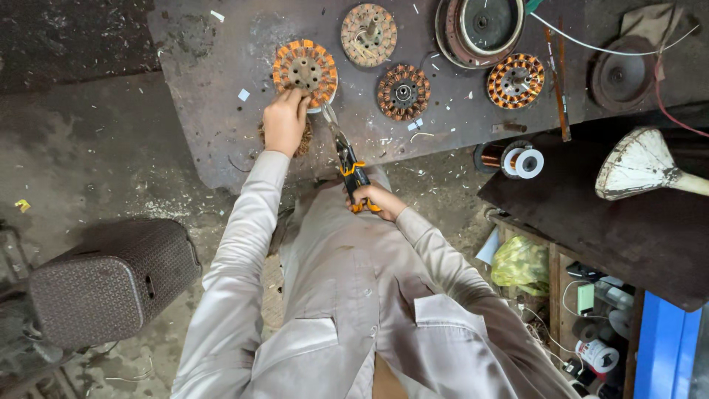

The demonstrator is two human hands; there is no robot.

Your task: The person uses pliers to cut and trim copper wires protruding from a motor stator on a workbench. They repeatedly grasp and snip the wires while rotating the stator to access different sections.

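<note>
1. head view: my left hand [284, 122] has its grip closed on the near edge of an orange-wound stator [305, 70] lying on the dark metal counter [207, 96].
2. my right hand [377, 199] has its grip wrapped around the yellow-and-black handles of cutters [346, 155], whose blades point up at the stator's lower right rim.
3. a clump of loose copper wire [301, 144] sits just below the left hand, partly hidden by it.
4. further along the counter lie three more stators [368, 34] [403, 91] [515, 80] and a round motor housing [478, 28].
5. to the right, a copper wire spool [509, 158] and a pale fan blade [642, 164] rest on a brown board [613, 222].
6. a dark woven stool [111, 284] stands on the floor at my left.
</note>
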